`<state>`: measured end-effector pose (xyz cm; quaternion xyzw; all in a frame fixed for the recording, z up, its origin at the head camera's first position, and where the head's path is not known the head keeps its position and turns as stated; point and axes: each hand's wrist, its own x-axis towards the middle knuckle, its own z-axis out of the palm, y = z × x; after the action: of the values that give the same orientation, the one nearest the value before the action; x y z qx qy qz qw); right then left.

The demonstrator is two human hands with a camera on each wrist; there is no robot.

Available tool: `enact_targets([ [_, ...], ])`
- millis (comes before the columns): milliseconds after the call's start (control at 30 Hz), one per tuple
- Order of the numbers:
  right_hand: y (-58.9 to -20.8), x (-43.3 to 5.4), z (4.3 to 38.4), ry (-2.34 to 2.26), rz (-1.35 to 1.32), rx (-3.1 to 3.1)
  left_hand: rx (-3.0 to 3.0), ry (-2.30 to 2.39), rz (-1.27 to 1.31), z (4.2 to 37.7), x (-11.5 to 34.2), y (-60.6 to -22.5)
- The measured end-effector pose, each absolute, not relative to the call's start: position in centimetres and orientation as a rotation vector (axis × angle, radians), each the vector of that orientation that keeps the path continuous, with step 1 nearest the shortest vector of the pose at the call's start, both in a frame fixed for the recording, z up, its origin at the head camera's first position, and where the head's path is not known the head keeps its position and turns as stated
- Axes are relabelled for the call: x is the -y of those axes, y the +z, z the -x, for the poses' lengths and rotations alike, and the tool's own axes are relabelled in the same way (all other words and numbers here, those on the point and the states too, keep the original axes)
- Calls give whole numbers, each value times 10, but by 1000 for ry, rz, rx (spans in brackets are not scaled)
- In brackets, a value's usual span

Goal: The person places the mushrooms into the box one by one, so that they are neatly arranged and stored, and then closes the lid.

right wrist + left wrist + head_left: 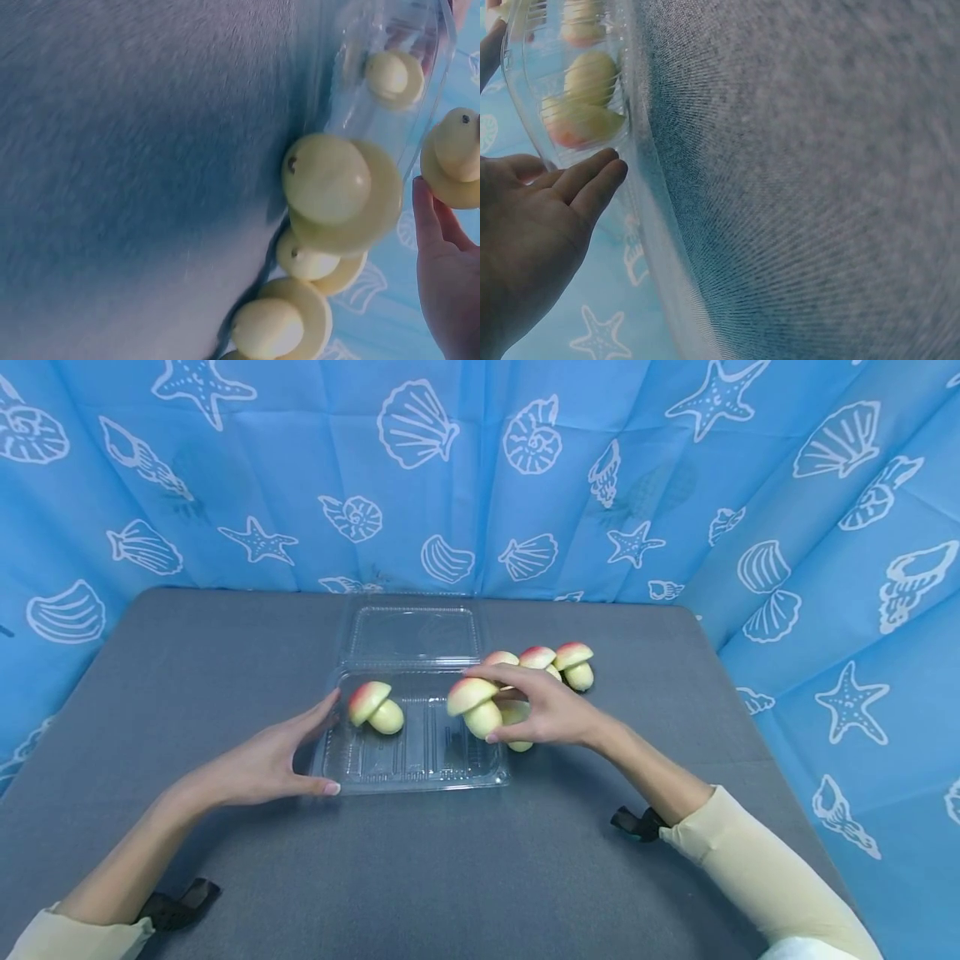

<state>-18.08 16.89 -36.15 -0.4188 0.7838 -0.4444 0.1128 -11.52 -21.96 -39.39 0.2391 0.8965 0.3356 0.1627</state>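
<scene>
A clear plastic clamshell box (420, 787) lies with its lid open on the table. One toy mushroom (385, 717), cream with a reddish cap, rests inside its left part. At the box's left side is my left hand (258, 764), thumb and fingers spread and extended along the edge. My right hand (551, 706) pinches another toy mushroom (471, 696) between thumb and fingers, raised over the box's right side. Beneath and behind that hand, several more mushrooms (330, 180) lie in a line on the table, partly hidden in the head view.
The box's transparent lid (412, 635) lies folded back toward the far edge of the grey cloth-covered table (465, 877). A blue curtain (480, 468) with shell and starfish prints hangs behind and to the right. Black straps (637, 822) sit at both wrists.
</scene>
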Motion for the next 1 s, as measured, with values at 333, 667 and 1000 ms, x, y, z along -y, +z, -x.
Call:
enact_targets([
  [333, -365, -145, 178, -1222, 1292, -2231, -2557, 963, -677, 116, 219, -393],
  [667, -373, -122, 178, -1156, 1330, -2150, -2573, 934, -659, 115, 218, -394],
  [1000, -382, -101, 176, -1152, 1291, -2087, -2561, 954, -659, 115, 219, -396],
])
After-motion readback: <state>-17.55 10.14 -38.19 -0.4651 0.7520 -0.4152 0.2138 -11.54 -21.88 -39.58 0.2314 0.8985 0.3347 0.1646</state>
